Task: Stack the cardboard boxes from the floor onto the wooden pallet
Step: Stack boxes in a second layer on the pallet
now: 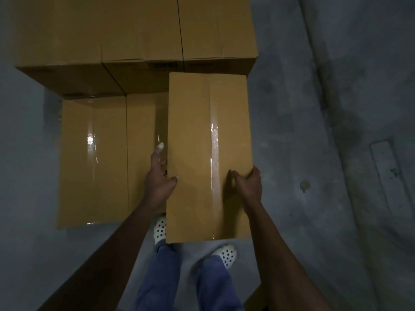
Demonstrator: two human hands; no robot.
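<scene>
In the head view, a long cardboard box [208, 153] sits between both hands, its length running away from the person. The left hand [159, 182] clasps its left edge near the close end, thumb hooked onto the top face and fingers laid along the side, the forefinger stretched forward. The right hand [249, 187] grips the right edge opposite, fingers curled over the edge and thumb on top. The box is held above the grey concrete floor [314, 131], over the person's white perforated shoes [225, 254]. It lies just right of two lower boxes [92, 158], and its far end reaches a taller row of boxes [141, 28]. Whether its far end rests on anything cannot be told. It is plain tan, closed, with a strip of glossy clear tape down the middle seam catching the light.
</scene>
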